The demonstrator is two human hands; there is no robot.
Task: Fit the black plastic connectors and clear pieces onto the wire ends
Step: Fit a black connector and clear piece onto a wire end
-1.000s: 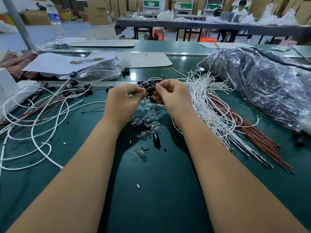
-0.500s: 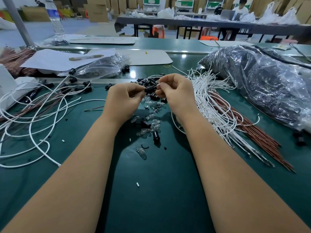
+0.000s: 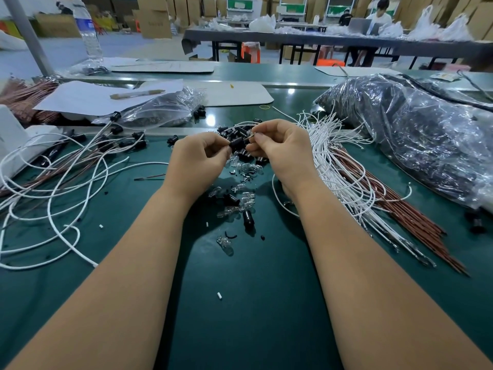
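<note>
Green matting covers the bench [image 3: 240, 303], strewn with loose black connectors and clear pieces [image 3: 241, 201]. Above that heap, the left hand [image 3: 198, 158] pinches a black connector [image 3: 237, 142], while the right hand [image 3: 282, 148] pinches a small part at its end. White wires [image 3: 344, 169] lie just right.
</note>
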